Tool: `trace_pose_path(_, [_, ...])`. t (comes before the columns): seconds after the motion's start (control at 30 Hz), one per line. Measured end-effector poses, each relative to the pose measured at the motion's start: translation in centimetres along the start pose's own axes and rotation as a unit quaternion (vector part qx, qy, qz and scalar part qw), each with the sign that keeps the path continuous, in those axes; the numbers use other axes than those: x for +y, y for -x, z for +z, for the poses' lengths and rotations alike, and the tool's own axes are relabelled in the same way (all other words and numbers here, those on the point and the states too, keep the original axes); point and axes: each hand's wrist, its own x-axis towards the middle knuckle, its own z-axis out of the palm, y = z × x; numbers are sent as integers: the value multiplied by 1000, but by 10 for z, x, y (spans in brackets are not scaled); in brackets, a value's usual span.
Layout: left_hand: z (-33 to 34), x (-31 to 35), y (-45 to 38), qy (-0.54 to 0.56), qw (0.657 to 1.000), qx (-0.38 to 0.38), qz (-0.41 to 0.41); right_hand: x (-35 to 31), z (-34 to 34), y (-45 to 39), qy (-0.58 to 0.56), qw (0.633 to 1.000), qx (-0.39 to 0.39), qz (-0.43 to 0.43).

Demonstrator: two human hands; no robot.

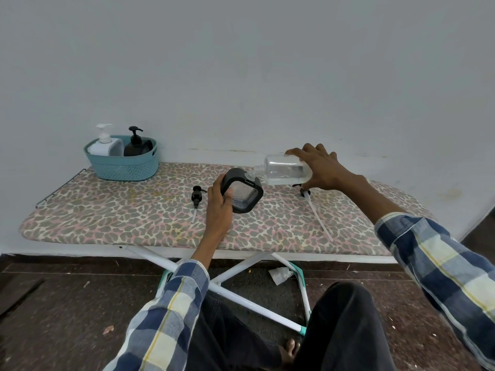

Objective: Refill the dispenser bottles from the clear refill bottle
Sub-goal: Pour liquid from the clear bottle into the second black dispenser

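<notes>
My right hand (320,170) grips the clear refill bottle (285,170) by its base and holds it tipped on its side, neck pointing left. The neck meets the top of a black-framed square dispenser bottle (242,194) with a ribbed clear face. My left hand (219,207) holds that dispenser by its left side, tilted, on the ironing board (107,210). A black pump head (196,199) with its tube lies left of my left hand. Another pump with a long white tube (317,212) lies under my right hand.
A teal basket (123,164) at the board's back left holds a white pump bottle (105,145) and a black pump bottle (137,144). A white wall stands just behind the board. The board's white legs (227,290) cross by my knees.
</notes>
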Motion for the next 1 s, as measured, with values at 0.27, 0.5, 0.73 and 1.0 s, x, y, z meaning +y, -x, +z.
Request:
trace_pose_path(0.27, [0, -2, -1, -3, 1000, -3, -3, -1, -3, -1, 7, 1000, -1, 0])
trace_pose_path(0.5, [0, -3, -1, -2, 1000, -4, -3, -2, -5, 0, 9, 1000, -5, 0])
trace_pose_path(0.73, [0, -3, -1, 2, 1000, -3, -1, -4, -7, 0, 19, 1000, -5, -3])
trace_pose_path(1.0, [1, -5, -2, 0, 1000, -1, 3, -6, -7, 0, 17, 1000, -8, 0])
